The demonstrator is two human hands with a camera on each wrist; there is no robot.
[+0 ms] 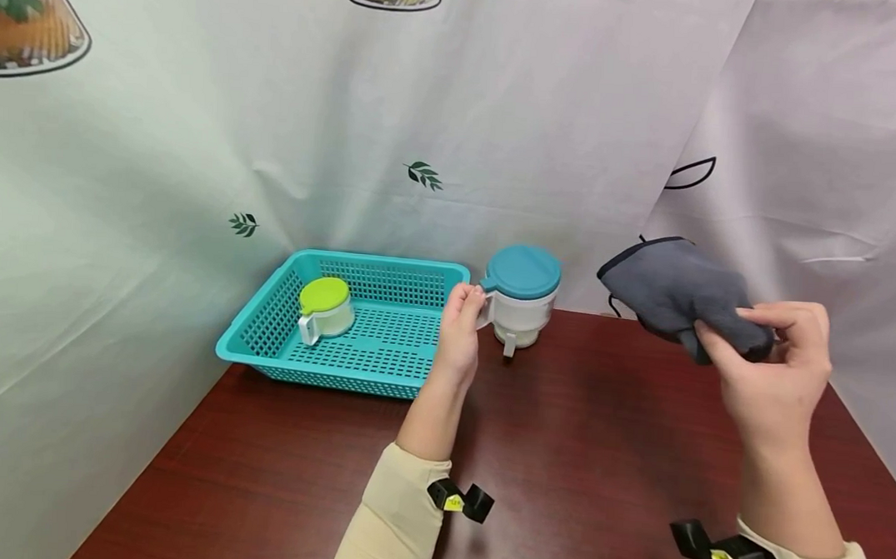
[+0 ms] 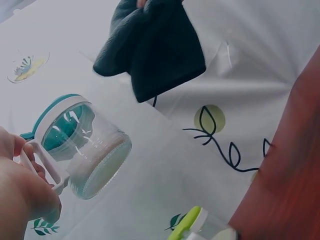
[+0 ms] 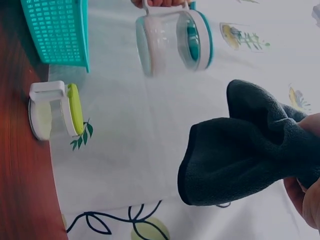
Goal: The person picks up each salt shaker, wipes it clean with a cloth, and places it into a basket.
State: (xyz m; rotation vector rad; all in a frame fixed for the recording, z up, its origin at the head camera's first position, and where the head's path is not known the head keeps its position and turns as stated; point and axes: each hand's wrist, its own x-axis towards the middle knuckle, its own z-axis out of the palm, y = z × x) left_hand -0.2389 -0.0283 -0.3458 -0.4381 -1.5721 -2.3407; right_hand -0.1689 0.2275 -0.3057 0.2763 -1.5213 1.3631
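My left hand (image 1: 457, 330) grips the handle of a clear seasoning jar (image 1: 523, 312) with a blue lid, held up off the table and containing some pale stuff. In my right hand (image 1: 785, 365) a dark grey cloth (image 1: 673, 285) is pinched between thumb and fingers, hanging in the air to the right of the jar. Another seasoning jar (image 3: 60, 110), green-lidded, stands on the table outside the basket in the right wrist view; the raised jar mostly hides it in the head view.
A turquoise basket (image 1: 381, 258) sits at the back left of the dark red table (image 1: 559, 484). Inside it rests a small green-lidded jar (image 1: 334, 318). A white printed curtain (image 1: 544, 134) closes off the back and sides.
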